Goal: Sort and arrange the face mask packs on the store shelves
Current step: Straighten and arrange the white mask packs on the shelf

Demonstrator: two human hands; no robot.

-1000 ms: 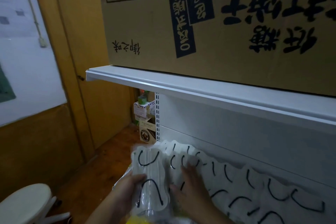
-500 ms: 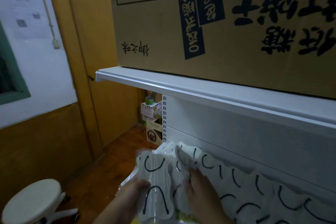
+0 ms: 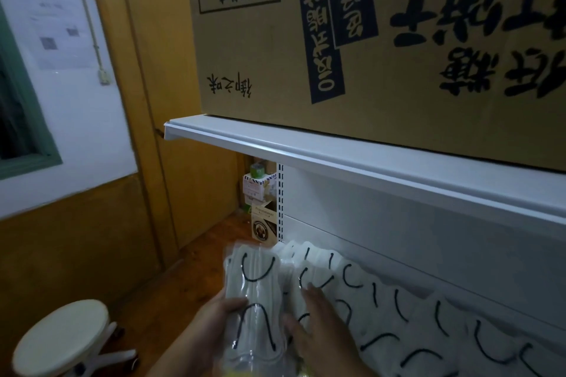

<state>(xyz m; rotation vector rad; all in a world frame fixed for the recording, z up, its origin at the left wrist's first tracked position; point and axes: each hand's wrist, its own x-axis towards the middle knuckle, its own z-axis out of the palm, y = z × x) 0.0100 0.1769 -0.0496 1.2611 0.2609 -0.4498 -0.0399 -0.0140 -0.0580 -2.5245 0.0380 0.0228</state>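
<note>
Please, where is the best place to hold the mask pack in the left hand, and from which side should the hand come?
Probably at its lower half, from the left edge, as the left hand does now. The mask pack stands upright, long and narrow, so fingers can wrap across its width. The row of packs and the right hand crowd its right side.
</note>
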